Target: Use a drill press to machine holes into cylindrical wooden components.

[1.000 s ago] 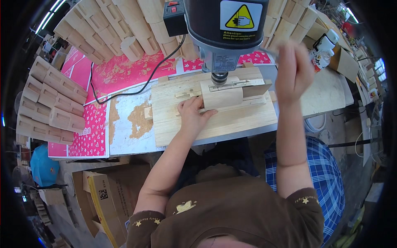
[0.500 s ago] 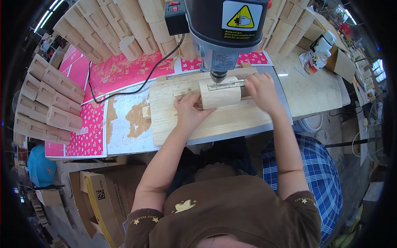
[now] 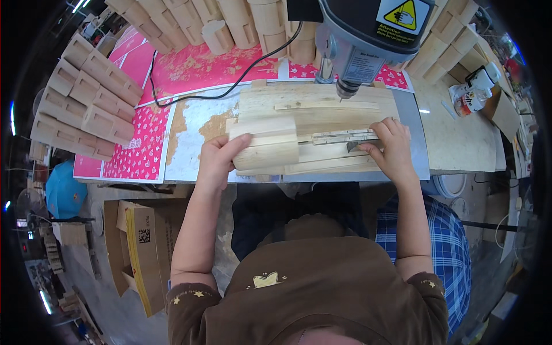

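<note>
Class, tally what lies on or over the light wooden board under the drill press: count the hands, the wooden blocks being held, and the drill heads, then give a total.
Hands: 2, left hand and right hand
Held wooden block: 1
Drill head: 1
Total: 4

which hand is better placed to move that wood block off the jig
Left. The left hand already grips the wood block at the jig's left end, fingers over its top. The right hand rests on the thin strip under the drill press.
</note>
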Demonstrator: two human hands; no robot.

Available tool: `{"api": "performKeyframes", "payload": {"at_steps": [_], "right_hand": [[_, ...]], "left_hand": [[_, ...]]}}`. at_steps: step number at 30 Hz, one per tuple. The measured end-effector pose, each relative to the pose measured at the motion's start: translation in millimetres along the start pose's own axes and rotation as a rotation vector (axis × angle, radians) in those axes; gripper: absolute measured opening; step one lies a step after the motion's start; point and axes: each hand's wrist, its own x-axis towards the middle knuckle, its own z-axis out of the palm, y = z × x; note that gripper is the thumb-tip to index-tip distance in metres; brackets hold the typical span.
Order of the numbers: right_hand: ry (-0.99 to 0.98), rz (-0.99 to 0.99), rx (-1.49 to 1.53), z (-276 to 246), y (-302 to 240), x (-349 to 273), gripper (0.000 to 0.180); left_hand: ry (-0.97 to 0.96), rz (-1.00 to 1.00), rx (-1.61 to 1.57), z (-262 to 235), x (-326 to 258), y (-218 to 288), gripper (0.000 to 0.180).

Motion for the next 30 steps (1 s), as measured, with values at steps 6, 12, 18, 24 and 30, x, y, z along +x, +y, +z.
{"api": "performKeyframes", "payload": {"at_steps": [6,12,18,24,30], "right_hand": [[0.025,-0.048,-0.024,-0.2,-6.6,-0.9,0.035],[0.036,-0.038,-0.022,6.8,-7.7,-4.4,0.038],[0.076,-0.005,-0.02,10.6,8.1,-2.7,0.042],[0.138,0.049,-0.089,24.4,28.8,24.4,0.05],[0.068,0.066,-0.104,33.6,5.9,39.4,0.065]], "left_hand": [[0.012,-0.072,0.195,6.4,3.0,-23.9,0.037],[-0.125,-0.112,0.116,52.9,2.9,-24.8,0.037],[-0.328,0.102,0.047,63.1,10.8,-48.6,0.046],[-0.214,0.835,0.803,67.0,30.6,-68.5,0.067],[-0.041,0.83,0.978,56.1,60.7,-78.4,0.069]]}}
